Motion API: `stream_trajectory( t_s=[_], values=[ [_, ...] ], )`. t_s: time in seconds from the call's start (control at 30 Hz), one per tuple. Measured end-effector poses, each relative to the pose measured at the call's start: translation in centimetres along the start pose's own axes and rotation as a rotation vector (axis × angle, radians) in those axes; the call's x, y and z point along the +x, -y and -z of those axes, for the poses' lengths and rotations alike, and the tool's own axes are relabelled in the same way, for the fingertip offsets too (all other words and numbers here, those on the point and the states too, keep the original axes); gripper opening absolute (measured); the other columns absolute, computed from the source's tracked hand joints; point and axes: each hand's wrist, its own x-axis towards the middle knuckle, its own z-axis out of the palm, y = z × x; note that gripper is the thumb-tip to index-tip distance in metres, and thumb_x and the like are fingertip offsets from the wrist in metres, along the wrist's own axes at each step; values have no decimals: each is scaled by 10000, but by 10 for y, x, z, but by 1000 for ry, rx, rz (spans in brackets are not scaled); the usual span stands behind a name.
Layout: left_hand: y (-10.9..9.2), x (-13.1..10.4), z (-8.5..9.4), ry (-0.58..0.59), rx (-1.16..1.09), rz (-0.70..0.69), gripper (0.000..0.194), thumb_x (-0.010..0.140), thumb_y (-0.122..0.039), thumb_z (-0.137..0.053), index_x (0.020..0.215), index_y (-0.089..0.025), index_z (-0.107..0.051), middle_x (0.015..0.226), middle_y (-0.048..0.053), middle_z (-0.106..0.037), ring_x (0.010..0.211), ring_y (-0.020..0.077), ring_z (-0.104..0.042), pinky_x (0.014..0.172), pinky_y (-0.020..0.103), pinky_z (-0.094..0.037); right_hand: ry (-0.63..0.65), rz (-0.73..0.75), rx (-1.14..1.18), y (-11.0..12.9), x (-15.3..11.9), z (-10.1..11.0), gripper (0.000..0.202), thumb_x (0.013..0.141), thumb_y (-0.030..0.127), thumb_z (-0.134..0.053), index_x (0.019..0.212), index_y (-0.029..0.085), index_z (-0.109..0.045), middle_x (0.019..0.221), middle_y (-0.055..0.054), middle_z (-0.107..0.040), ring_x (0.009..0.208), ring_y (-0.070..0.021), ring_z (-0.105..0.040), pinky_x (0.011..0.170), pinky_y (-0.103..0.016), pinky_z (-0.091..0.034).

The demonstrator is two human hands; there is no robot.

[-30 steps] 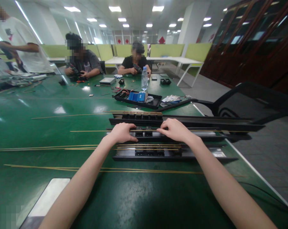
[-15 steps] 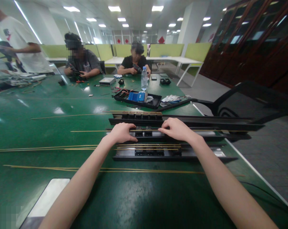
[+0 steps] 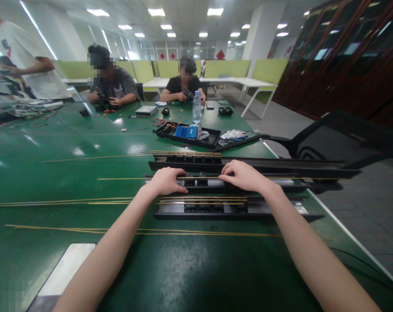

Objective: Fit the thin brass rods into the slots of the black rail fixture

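Note:
My left hand (image 3: 168,180) grips the left part of the middle black metal channel (image 3: 209,190), thumb on the near side and fingers over the far side. A thin brass rod (image 3: 121,178) runs lengthwise along that channel and sticks out past its left end. My right hand (image 3: 239,175) is closed in a pinch on this rod, over the channel's right half. Small black blocks (image 3: 202,179) sit inside the channel between my hands, under the rod. Whether the rod passes through them is too small to tell.
A near channel (image 3: 170,215) and a far channel (image 3: 264,165) hold more blocks and rods. Loose brass rods (image 3: 196,232) lie in front. Beyond are a black tray (image 3: 212,139), white gloves (image 3: 232,136) and a water bottle (image 3: 196,108). A chair (image 3: 346,138) stands right; people sit opposite.
My right hand has shifted slightly to the right, and the rod has slid a little right with it. My left hand stays on the channel.

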Motion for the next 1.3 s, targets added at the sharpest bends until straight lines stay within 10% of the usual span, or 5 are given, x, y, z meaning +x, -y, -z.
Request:
stream_trajectory(
  t_s=[1.3],
  values=[
    [1, 0, -1, -8, 3, -4, 773, 641, -718, -674, 1284, -293, -625, 1213, 62, -714, 1104, 316, -656, 921, 379, -509, -105, -89, -107, 46, 17, -36, 429, 995, 480, -439, 841, 220, -744, 843, -55, -754, 798, -210, -669, 705, -297, -403]
  ],
)
